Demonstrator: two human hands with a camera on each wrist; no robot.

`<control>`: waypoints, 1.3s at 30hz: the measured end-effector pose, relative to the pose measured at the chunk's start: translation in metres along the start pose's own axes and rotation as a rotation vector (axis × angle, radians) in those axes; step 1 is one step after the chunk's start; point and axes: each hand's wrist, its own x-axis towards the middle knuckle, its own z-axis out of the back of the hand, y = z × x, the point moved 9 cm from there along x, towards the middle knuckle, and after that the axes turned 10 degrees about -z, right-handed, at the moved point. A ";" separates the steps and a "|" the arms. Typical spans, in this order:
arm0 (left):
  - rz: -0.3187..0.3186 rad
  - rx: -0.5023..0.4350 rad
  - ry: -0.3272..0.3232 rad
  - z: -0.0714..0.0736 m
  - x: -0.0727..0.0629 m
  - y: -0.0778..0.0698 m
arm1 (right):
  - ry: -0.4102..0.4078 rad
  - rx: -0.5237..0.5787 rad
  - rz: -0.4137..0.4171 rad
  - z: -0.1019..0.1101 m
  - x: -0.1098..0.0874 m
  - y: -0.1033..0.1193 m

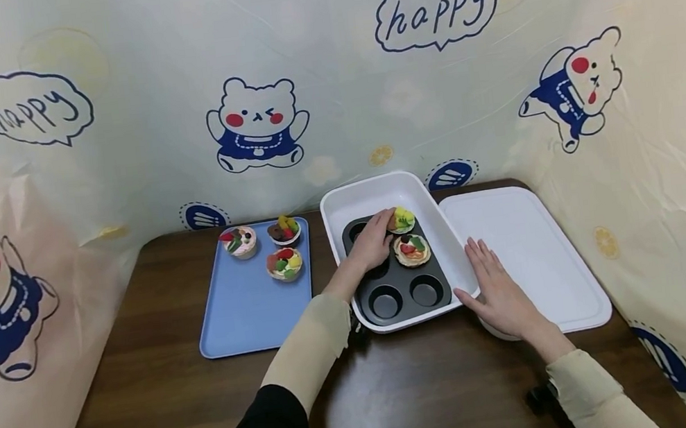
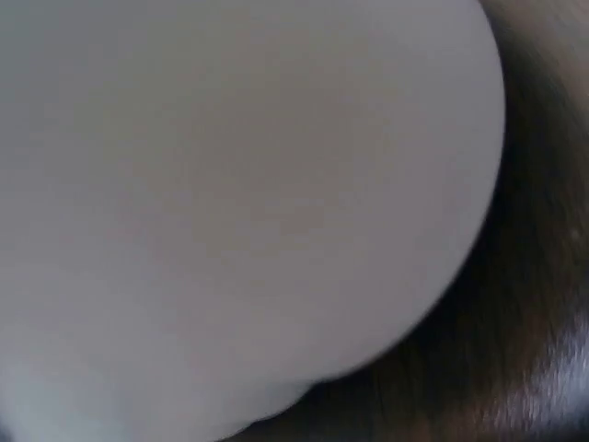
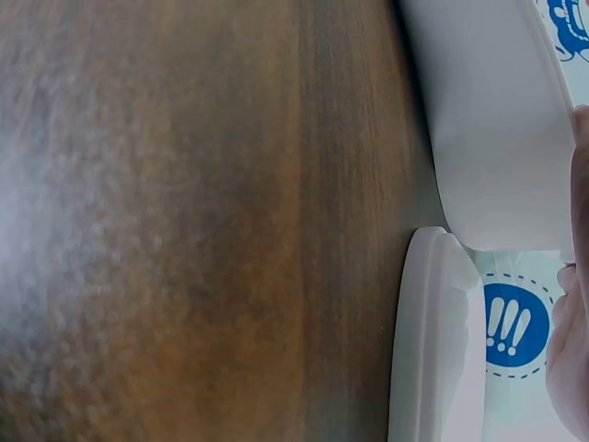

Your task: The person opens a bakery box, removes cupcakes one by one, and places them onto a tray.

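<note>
A dark muffin tin (image 1: 405, 299) lies inside a deep white plastic bin (image 1: 444, 252). At the tin's back right, my left hand (image 1: 373, 242) pinches a toy cupcake (image 1: 403, 219) with yellow-green topping; its fingers partly cover the cupcake. In front of that, a second toy cupcake (image 1: 412, 250) with red and green fruit pieces sits in a cup of the tin. My right hand (image 1: 497, 290) rests with straight fingers along the bin's right rim. The right wrist view shows the bin's outer wall (image 3: 502, 138) with fingers at its edge. A pale blurred surface fills most of the left wrist view.
Left of the bin, a blue tray (image 1: 247, 315) carries three toy cupcakes, including a pink-topped one (image 1: 239, 242). A white lid (image 1: 529, 250) lies right of the bin, beneath my right hand. A printed cloth (image 1: 326, 55) hangs behind the brown wooden table (image 1: 140, 375).
</note>
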 end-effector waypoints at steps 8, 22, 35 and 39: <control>0.020 0.219 0.072 0.012 0.005 -0.027 | -0.012 0.013 0.013 0.010 -0.001 0.004; 0.055 0.230 -0.094 0.017 0.016 -0.001 | 0.007 0.037 -0.023 0.008 -0.001 0.002; 0.020 -0.089 -0.283 0.035 0.001 -0.013 | 0.024 0.034 -0.038 0.002 -0.004 0.004; -0.006 -0.151 -0.337 0.054 -0.009 -0.037 | 0.035 0.033 -0.051 0.000 -0.004 0.004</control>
